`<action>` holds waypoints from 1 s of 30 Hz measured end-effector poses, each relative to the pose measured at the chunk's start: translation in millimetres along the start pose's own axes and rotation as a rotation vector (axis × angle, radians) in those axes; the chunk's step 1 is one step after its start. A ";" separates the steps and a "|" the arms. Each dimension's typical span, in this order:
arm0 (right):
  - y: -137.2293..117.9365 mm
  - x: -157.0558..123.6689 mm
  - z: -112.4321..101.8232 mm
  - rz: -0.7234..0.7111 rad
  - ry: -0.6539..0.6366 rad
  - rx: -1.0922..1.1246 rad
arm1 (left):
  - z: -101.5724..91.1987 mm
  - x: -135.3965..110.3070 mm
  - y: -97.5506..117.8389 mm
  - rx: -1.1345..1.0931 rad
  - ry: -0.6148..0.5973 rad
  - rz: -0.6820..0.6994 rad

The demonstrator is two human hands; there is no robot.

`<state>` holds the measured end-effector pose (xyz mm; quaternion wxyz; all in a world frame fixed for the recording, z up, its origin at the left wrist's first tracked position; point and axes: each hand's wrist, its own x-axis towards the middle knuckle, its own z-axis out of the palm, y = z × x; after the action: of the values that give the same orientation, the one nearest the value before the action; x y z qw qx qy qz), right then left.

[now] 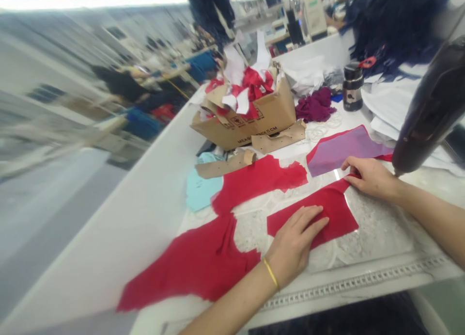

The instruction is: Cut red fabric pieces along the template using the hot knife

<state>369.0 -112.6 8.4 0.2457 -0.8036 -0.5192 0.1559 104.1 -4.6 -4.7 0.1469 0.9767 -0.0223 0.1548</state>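
A red fabric piece (336, 214) lies on the table in front of me. My left hand (296, 238), with a yellow band at the wrist, rests on it with fingers stretched out flat. At the piece's upper right corner, my right hand (366, 177) pinches the edge between thumb and fingers. Just beyond that hand is a purple panel (337, 148) with red fabric showing along its edges. More red cut pieces lie to the left: a large one (189, 257) near the front and another (257, 182) behind it.
A cardboard box (257, 119) full of red and white scraps stands at the back, brown paper patterns (279, 138) before it. Light blue pieces (203, 189) lie at left. A dark jar (352, 87) and maroon cloth (316, 104) sit behind. A dark machine part (428, 102) overhangs the right; a measuring tape (348, 280) runs along the front edge.
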 end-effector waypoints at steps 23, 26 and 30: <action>-4.1 -1.2 -3.8 0.081 0.100 -0.043 | -11.3 25.7 25.6 -0.038 0.052 0.106; -6.3 -1.4 -4.8 0.088 0.084 -0.072 | -7.8 48.0 -7.8 0.148 0.081 -0.005; -7.2 -1.7 -4.8 0.079 0.059 -0.103 | -3.4 73.5 -53.1 0.307 0.030 -0.105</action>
<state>365.3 -112.8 16.4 0.2129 -0.8393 -0.4869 0.1146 177.7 47.3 6.3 0.0039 0.9851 0.0548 0.1633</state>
